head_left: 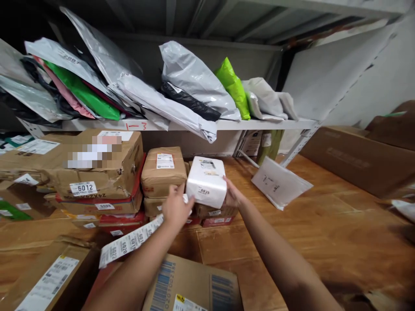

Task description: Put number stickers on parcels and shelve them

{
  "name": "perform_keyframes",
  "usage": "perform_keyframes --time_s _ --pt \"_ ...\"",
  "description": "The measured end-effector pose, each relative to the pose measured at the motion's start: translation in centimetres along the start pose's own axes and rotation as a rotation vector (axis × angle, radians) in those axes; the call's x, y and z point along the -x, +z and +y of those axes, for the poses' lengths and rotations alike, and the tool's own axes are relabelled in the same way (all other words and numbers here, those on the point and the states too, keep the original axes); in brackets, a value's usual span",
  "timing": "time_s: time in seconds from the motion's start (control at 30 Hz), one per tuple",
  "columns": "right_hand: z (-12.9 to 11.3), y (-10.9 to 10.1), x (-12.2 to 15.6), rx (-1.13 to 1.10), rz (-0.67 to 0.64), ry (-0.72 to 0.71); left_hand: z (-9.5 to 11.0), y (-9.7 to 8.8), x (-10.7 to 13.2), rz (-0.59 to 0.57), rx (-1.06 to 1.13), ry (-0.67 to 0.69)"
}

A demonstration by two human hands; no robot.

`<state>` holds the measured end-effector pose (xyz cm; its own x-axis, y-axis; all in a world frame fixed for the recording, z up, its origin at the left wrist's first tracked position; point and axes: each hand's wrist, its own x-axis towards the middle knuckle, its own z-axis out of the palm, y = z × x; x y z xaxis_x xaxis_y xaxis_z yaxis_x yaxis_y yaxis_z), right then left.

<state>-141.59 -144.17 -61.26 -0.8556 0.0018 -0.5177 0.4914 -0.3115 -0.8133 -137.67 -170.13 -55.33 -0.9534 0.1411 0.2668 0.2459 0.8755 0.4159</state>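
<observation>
A white wrapped parcel numbered 6035 rests on a small stack of brown boxes under the shelf. My right hand grips its right lower side. My left hand is closed at the parcel's left lower corner and pinches a long strip of numbered white labels that trails down to the left. A taped brown parcel stands just left of the white one.
Large cardboard boxes, one labelled 6012, are stacked at left. Poly mailer bags crowd the white shelf above. A flat white envelope lies on the wooden floor; brown cartons stand at right, another box below my arms.
</observation>
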Motion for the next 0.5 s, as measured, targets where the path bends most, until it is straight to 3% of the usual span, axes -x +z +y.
perform_keyframes --time_s 0.13,0.27,0.37,0.43,0.5 --pt "2.1 1.6 1.8 -0.031 0.008 -0.099 0.1 1.1 0.3 -0.02 -0.195 0.083" --pt "2.4 -1.0 6.0 0.134 0.159 -0.286 -2.5 -0.6 -1.7 -0.076 -0.354 0.093" --pt "-0.6 -1.9 8.8 0.242 0.232 -0.349 -4.0 -1.4 -2.7 -0.075 -0.394 0.172" --pt "-3.8 -0.1 9.2 0.16 0.146 -0.309 -4.5 -1.4 -2.9 -0.046 -0.401 0.176" --pt "-7.1 3.3 8.3 0.028 0.017 -0.196 -4.6 -1.2 -2.8 -0.032 -0.41 0.163"
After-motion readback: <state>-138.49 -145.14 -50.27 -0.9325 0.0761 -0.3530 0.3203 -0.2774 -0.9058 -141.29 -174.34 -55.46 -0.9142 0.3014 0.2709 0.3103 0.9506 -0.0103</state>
